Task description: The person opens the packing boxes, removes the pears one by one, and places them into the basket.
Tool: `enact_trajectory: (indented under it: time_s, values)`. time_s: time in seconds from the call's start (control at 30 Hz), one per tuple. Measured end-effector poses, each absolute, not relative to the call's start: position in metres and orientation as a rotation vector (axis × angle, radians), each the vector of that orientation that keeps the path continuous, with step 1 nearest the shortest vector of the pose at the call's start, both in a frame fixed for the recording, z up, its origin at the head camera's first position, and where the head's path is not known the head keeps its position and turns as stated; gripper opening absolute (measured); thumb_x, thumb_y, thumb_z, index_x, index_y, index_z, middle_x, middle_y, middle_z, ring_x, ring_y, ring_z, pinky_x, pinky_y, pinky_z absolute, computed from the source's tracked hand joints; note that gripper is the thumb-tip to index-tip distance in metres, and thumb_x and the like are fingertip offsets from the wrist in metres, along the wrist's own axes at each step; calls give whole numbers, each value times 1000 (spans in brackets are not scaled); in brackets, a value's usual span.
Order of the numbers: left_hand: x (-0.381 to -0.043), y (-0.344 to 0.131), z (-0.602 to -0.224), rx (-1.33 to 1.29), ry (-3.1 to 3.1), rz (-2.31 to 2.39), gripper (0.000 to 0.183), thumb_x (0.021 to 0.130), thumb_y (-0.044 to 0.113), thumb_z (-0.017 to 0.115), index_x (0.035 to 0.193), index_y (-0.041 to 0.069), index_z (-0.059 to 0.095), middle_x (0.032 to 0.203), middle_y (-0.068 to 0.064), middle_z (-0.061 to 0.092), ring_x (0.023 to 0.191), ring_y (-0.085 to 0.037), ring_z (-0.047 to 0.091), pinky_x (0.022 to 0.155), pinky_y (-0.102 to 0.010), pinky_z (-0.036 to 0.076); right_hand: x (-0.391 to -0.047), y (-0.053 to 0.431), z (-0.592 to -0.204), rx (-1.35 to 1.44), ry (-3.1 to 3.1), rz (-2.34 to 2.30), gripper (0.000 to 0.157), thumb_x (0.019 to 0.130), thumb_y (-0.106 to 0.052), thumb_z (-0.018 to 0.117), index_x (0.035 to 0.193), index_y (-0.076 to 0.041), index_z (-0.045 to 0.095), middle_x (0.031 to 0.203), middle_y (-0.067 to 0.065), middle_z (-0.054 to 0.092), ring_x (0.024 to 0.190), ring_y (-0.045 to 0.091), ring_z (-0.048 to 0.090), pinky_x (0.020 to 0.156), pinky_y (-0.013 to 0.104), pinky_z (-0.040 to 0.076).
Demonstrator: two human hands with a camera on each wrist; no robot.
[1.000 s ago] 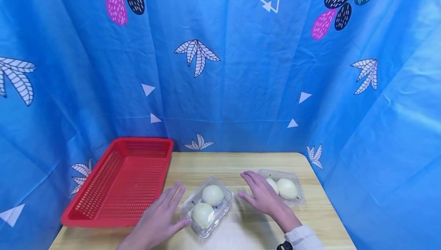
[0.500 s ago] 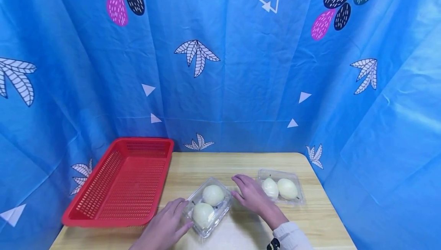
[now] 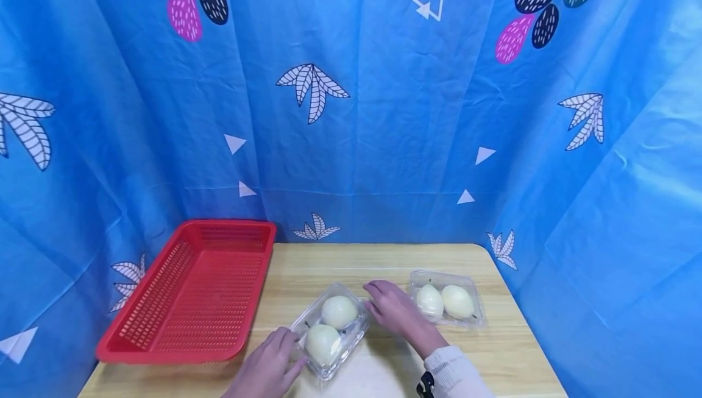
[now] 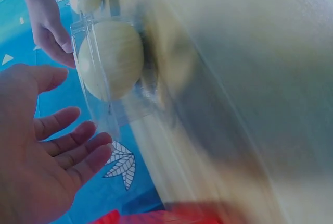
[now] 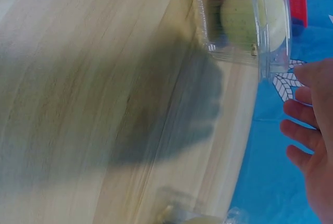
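A clear plastic clamshell box [image 3: 351, 340] holding two pale round pears [image 3: 339, 312] sits on the table between my hands. My left hand [image 3: 267, 366] is at its left side, fingertips right at the rim; in the left wrist view its fingers [image 4: 78, 146] are loosely bent, apart from one another. My right hand [image 3: 396, 312] is at the box's right corner. The right wrist view has its thumb [image 5: 312, 72] close by the lid edge, the other fingers relaxed and holding nothing. A second clear box [image 3: 476, 316] with two pears lies right of the right hand.
A red plastic basket [image 3: 241, 349] with perforated sides stands at the left of the light wooden table [image 3: 329, 258]. A blue patterned curtain [image 3: 356, 142] encloses the table at the back and both sides.
My left hand has moved right and nearer to me, up to the box. My right hand has moved left to the box's corner, uncovering the second box. Both boxes have stayed in place.
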State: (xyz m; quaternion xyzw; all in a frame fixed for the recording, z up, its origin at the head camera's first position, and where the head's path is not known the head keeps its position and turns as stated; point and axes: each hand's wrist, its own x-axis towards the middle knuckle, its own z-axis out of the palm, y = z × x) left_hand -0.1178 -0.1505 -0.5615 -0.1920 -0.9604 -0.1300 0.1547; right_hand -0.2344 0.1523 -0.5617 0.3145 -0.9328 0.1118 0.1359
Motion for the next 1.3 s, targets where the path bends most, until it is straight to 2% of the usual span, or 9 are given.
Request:
enact_trajectory:
  time_s: [0.33, 0.6, 0.73, 1.07, 1.2, 1.3]
  values:
    - [-114, -148, -572, -326, -2848, -426, 23, 85, 34, 81, 96, 17, 69, 93, 8, 66, 86, -10, 66, 77, -30, 60, -240, 147, -565, 925, -2751, 317, 40, 100, -26, 66, 133, -4, 65, 132, 17, 70, 125, 31, 66, 110, 45, 55]
    - [-114, -144, -584, -230, -2870, -484, 19, 87, 35, 78, 87, 19, 66, 82, 9, 62, 76, -11, 62, 65, -30, 54, -243, 147, -571, 906, -2811, 352, 37, 101, -25, 65, 133, -6, 66, 133, 14, 70, 125, 29, 66, 110, 44, 55]
    - [-115, -142, -587, -179, -2893, -523, 19, 89, 35, 76, 86, 19, 66, 81, 9, 62, 76, -11, 62, 64, -31, 54, -245, 147, -573, 911, -2814, 351, 36, 100, -26, 66, 130, -6, 68, 131, 15, 71, 123, 29, 67, 108, 45, 56]
    - [-119, -133, -588, 67, -2923, -640, 15, 91, 29, 69, 87, 15, 67, 81, 0, 66, 74, -23, 65, 62, -43, 55, -247, 145, -583, 951, -2718, 336, 28, 98, -21, 69, 122, -7, 72, 121, 12, 74, 112, 26, 72, 99, 40, 61]
    - [-120, -125, -591, 197, -2948, -707, 17, 94, 29, 64, 88, 14, 62, 79, -2, 63, 71, -26, 64, 59, -45, 51, -247, 146, -592, 971, -2705, 405, 33, 97, -12, 68, 129, -5, 68, 128, 14, 72, 117, 28, 70, 102, 41, 60]
    - [-120, -119, -595, 281, -2938, -745, 19, 97, 28, 59, 89, 11, 57, 76, -4, 62, 67, -27, 62, 56, -44, 47, -243, 146, -595, 978, -2729, 505, 49, 89, 2, 70, 137, -6, 64, 137, 16, 68, 126, 31, 66, 107, 45, 57]
